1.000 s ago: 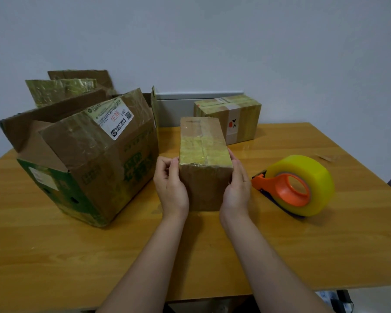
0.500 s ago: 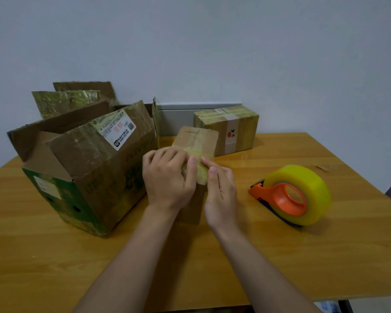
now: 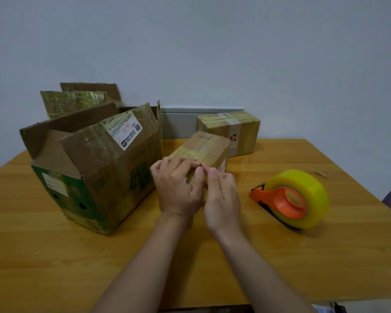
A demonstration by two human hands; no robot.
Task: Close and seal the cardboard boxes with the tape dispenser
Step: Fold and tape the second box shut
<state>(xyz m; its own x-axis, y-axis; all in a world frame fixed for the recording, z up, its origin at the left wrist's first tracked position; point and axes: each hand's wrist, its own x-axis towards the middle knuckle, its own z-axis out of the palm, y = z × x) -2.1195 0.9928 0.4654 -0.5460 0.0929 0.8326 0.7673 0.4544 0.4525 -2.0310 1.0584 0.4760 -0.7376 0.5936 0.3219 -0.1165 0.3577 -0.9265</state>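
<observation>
A small taped cardboard box [image 3: 204, 146] stands at the table's middle, its near end tilted up and turned toward me. My left hand [image 3: 177, 188] wraps over that near end and hides most of it. My right hand [image 3: 221, 195] presses against the same end from the right, fingertips meeting the left thumb on the yellowish tape. The tape dispenser [image 3: 295, 198], an orange handle with a fat yellow roll, rests untouched on the table to the right. A large box [image 3: 93, 168] with open flaps stands left of my hands.
A sealed small box [image 3: 230, 132] sits at the back against the wall. More open cardboard flaps [image 3: 72, 101] rise behind the large box. The wooden table [image 3: 54, 256] has bare surface in front and right; its right edge runs close behind the dispenser.
Both hands moved from the small box's sides onto its near end. The box has tipped and turned slightly. The camera view has shifted downward in the frame.
</observation>
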